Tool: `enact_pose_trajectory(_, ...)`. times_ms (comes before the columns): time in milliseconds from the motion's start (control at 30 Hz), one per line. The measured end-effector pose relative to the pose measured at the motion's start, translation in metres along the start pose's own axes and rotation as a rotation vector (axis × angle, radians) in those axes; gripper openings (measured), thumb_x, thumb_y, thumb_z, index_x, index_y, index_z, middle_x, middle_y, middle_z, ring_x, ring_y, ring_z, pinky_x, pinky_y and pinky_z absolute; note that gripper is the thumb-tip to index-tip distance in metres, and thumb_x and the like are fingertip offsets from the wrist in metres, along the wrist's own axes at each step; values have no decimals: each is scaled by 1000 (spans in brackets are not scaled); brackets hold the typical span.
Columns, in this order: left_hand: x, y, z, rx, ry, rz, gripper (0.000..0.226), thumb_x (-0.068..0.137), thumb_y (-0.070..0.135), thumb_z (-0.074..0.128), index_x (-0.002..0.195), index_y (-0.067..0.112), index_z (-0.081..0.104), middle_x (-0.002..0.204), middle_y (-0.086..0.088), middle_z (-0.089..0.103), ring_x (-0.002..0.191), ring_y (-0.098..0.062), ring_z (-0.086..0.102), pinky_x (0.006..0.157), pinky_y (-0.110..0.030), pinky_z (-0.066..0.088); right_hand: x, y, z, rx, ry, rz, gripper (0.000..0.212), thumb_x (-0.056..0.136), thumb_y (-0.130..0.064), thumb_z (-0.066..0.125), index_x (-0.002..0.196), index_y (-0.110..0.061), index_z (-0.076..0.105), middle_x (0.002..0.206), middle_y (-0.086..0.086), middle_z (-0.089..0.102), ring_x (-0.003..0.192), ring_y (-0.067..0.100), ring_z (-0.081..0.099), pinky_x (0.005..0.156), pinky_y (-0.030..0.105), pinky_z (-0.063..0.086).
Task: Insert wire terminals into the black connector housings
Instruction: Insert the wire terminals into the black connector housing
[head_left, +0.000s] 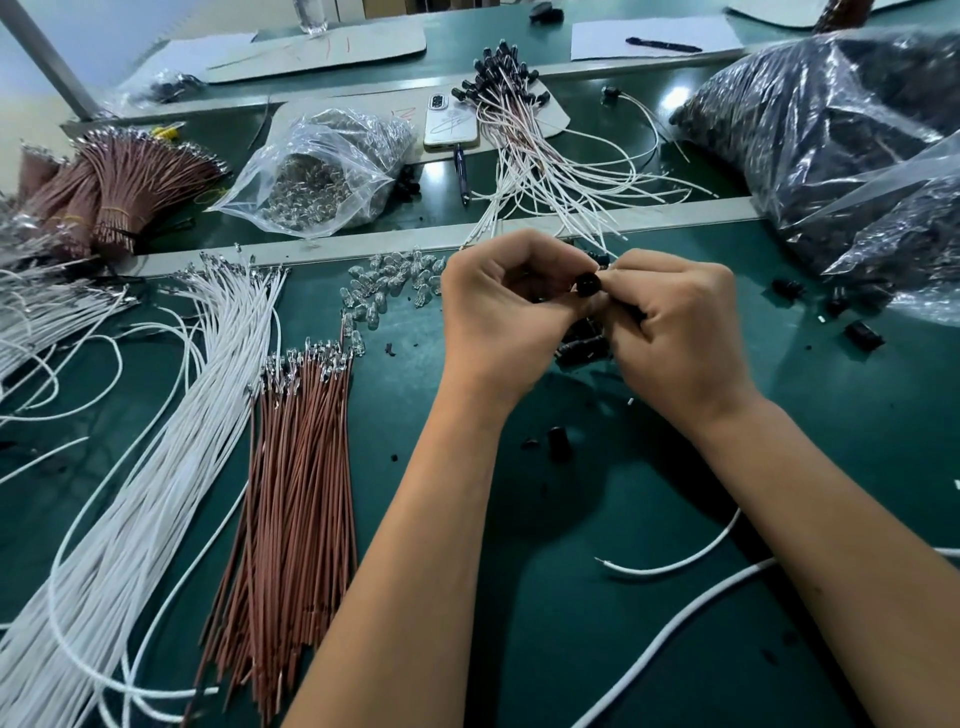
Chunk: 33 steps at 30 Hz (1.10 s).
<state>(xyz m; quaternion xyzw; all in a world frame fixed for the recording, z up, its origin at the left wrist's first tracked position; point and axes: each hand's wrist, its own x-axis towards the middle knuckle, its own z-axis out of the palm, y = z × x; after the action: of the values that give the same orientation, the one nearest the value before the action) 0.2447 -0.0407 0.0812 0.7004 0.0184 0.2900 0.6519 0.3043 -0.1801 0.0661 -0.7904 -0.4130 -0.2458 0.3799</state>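
Holding a black connector housing (588, 283) between them, both hands meet above the green tabletop (597, 519), just past the frame's centre toward twelve o'clock. The left hand (498, 306) curls its fingers (540, 260) around the housing from nine o'clock; the right hand (675, 322) pinches in from three o'clock, and appears to hold a wire end there, though its fingers (649, 270) hide the terminal. The housing's round end faces the camera, so its long axis likely runs away toward twelve o'clock. The left hand is marginally nearer to it. Brown wires (296, 493) lie at eight o'clock, white wires (156, 467) beyond them at nine, and loose housings (584, 343) lie just beneath the hands.
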Motion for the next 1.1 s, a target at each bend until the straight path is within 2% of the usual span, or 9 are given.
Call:
enact_pose_trajectory(133,-1,-1,2,-57,7,-37,27,63,-22,83,77,-2,71,72,-11,70,66,-15,66,69,-35,59,0,0,-1,40,-17,19,31,85,12,66,61,-6,60,62,3,51,56,17,44,52,32,33)
enact_pose_trajectory(233,-2,-1,3,-82,14,-67,29,63,-22,82,76,0,70,70,-8,70,65,-13,66,68,-30,59,0,-2,-1,69,-37,37,36,84,12,66,60,-12,57,62,-8,41,56,7,33,55,18,25)
enact_pose_trajectory(367,-2,-3,4,-119,28,-76,29,63,-23,82,77,-1,71,69,-4,70,63,-9,65,66,-25,57,1,-4,-2,97,-41,28,48,85,12,65,69,-31,49,66,-25,36,56,-8,39,57,9,24)
enact_pose_trajectory(500,0,-5,3,-173,43,-98,28,64,-22,82,80,-2,70,72,-7,71,64,-12,66,67,-26,58,1,-2,0,32,-23,63,27,87,10,66,66,-6,67,65,-7,46,58,7,38,57,15,27)
enact_pose_trajectory(633,5,-8,-5,-199,58,-180,24,73,-12,82,84,5,70,75,-4,72,68,-12,66,68,-25,56,7,-8,-2,-56,-32,80,8,89,-3,74,82,-3,77,69,-1,58,64,12,47,63,23,33)
enact_pose_trajectory(767,12,-14,-18,-172,428,-314,13,81,7,83,85,9,71,76,-5,72,68,-16,65,71,-33,59,29,-20,1,-27,-66,130,16,91,-16,76,106,-12,81,92,2,78,81,13,68,82,19,52)
enact_pose_trajectory(867,16,-19,-35,-177,792,-374,15,85,16,81,83,12,67,79,-5,72,68,-18,67,68,-35,60,63,-23,16,-45,-181,127,14,92,-15,75,104,-13,82,93,2,80,78,7,64,78,0,40)
enact_pose_trajectory(1000,22,-18,-60,-176,1047,-338,16,88,19,78,82,8,68,83,-9,72,73,-21,64,74,-45,59,96,-29,57,-91,-527,65,17,91,-12,77,107,-15,81,98,5,79,81,10,63,87,18,46)
enact_pose_trajectory(1100,24,-15,-67,-288,1095,-277,18,88,12,75,73,7,65,67,-3,61,66,-19,52,62,-38,45,104,-38,86,-100,-627,-50,24,90,-14,78,113,-20,79,103,6,72,89,14,59,91,24,44)
